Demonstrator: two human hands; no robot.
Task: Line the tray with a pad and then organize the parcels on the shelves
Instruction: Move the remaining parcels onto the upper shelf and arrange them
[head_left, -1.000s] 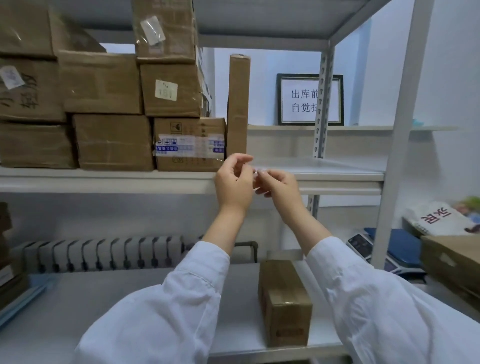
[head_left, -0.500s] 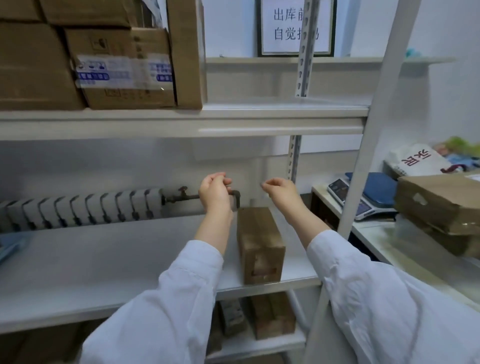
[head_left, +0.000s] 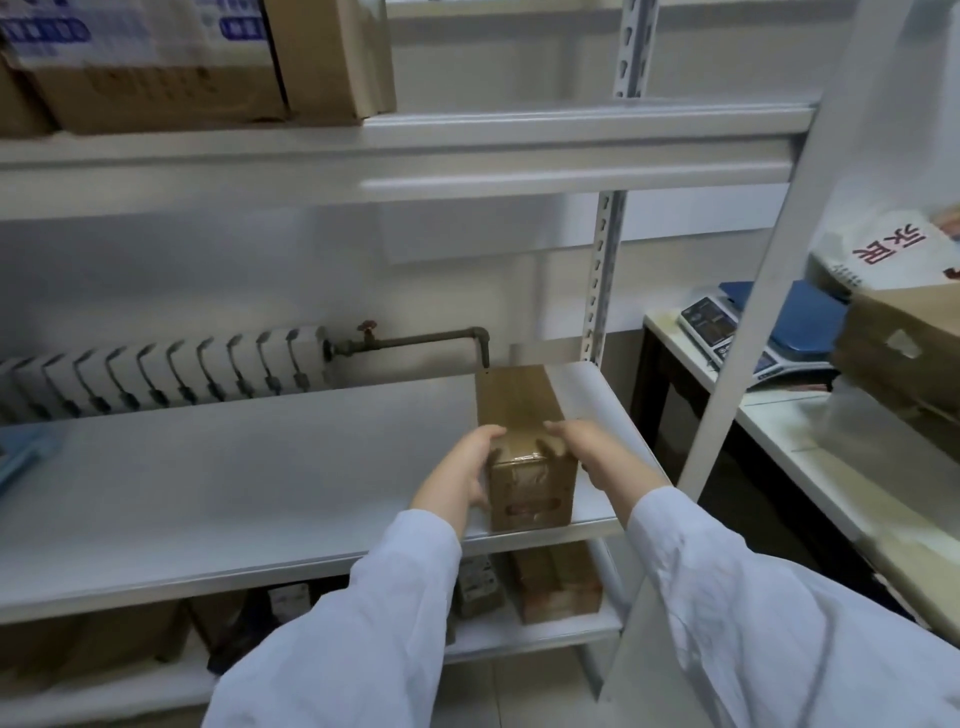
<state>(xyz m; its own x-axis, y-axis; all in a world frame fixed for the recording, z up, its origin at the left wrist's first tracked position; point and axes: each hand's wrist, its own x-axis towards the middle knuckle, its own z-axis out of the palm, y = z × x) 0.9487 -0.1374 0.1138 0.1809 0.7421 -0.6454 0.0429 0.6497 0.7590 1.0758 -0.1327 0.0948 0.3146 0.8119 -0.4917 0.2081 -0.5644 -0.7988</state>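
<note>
A long brown cardboard parcel (head_left: 519, 400) wrapped in clear tape lies on the right end of the white middle shelf (head_left: 234, 483), its short face toward me. My left hand (head_left: 465, 473) grips its near left corner. My right hand (head_left: 592, 452) lies over its near right top edge with fingers curled on it. Several bigger brown parcels (head_left: 156, 78) stand on the upper shelf (head_left: 519, 156) at the top left. More parcels (head_left: 556, 582) sit on the lowest shelf.
A white radiator (head_left: 156, 369) and a brown pipe (head_left: 415, 340) run along the wall behind the middle shelf. White uprights (head_left: 602, 270) frame the rack. At right, a table holds a blue-topped scale (head_left: 753, 332), a cardboard box (head_left: 909, 353) and a printed bag (head_left: 883, 249).
The view dropped from the upper shelf to the middle one. Both hands came down from the upper shelf's edge and closed on the near end of the long parcel.
</note>
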